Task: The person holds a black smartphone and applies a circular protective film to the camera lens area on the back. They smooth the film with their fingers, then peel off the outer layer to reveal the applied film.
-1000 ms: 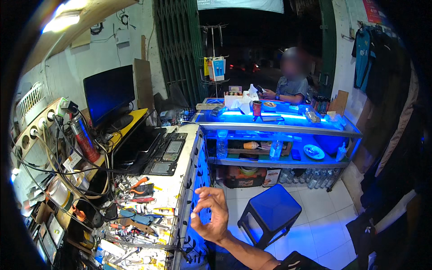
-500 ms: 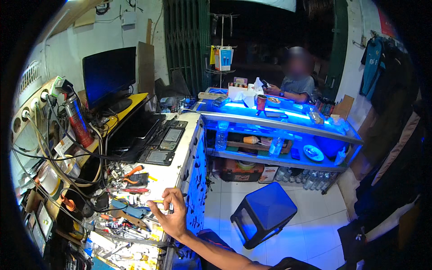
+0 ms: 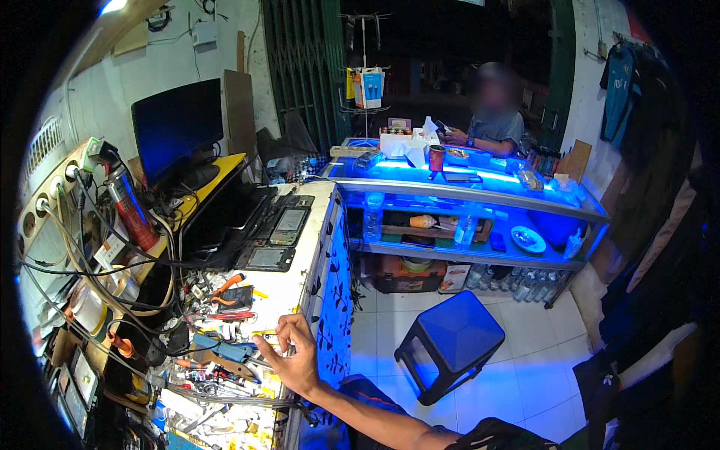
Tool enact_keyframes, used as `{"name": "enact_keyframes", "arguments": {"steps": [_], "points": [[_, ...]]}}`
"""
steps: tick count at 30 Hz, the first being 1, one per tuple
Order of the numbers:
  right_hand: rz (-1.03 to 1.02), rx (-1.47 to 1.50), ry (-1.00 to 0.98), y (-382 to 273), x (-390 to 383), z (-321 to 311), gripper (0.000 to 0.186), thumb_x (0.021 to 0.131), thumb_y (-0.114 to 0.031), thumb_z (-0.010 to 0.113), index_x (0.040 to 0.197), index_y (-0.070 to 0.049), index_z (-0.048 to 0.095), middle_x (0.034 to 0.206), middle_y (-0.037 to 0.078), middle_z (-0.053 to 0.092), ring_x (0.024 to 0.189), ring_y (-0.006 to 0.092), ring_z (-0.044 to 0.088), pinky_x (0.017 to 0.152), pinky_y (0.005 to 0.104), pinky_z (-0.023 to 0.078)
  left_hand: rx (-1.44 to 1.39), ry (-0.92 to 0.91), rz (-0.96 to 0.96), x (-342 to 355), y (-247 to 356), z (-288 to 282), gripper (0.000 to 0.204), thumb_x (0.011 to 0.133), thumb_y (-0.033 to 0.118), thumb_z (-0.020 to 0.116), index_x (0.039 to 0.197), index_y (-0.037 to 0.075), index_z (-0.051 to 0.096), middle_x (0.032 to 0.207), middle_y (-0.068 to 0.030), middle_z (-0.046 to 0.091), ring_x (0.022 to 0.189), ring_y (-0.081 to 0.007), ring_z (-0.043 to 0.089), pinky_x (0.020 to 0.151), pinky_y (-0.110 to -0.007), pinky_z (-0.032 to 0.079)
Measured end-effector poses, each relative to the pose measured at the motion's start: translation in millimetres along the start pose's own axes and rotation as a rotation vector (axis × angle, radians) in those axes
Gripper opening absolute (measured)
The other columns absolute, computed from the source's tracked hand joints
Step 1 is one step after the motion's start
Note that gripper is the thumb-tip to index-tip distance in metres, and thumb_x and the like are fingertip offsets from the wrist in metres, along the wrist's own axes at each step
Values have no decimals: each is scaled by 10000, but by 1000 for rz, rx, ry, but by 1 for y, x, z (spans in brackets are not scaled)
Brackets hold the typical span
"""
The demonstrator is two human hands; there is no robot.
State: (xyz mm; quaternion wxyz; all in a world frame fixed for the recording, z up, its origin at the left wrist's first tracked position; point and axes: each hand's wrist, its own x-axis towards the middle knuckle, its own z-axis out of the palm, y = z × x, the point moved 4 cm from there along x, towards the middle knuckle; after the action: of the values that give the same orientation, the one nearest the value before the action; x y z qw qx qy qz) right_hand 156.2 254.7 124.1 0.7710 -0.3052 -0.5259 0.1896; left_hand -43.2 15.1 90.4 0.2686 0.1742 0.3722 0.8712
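Right hand (image 3: 294,358), fingers spread and holding nothing, hovers over the cluttered table (image 3: 300,289); nearest tools, blue pliers (image 3: 225,349), lie at its 9 o'clock, ungrasped. Picking up remains undone. Left hand unseen.

I see my one visible hand (image 3: 294,361) reaching out over the near edge of the white workbench (image 3: 300,289), palm turned down and fingers spread and slightly curled. Its fingertips hover over or touch a heap of small tools (image 3: 225,360): blue-handled pieces, thin metal tweezers and drivers lying flat and crossed over each other; I cannot tell whether anything is pinched. Just beyond them lie orange-handled pliers (image 3: 227,286), flat, handles pointing toward the wall. Further up the bench, three dark phones (image 3: 279,236) rest face-up in a row, well apart from my fingers
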Motion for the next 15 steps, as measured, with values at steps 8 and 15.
{"name": "enact_keyframes", "arguments": {"steps": [8,15], "points": [[-299,63,187,-66,47,-16,417,753,20,748,599,-74,372,738,56,467,585,132,416,537,265,358,-24,-86,-7,-1,-3,-8,410,918,-13,483,1321,-70,440,1048,-148,573,803,-193,516,754,-301,459],[-311,64,166,-59,57,-17,402,731,12,763,590,-64,394,748,49,450,601,129,432,508,267,338,-81,-81,40,1,-1,-12,350,931,10,494,1269,-81,483,970,-151,581,772,-196,523,722,-295,455]]}}
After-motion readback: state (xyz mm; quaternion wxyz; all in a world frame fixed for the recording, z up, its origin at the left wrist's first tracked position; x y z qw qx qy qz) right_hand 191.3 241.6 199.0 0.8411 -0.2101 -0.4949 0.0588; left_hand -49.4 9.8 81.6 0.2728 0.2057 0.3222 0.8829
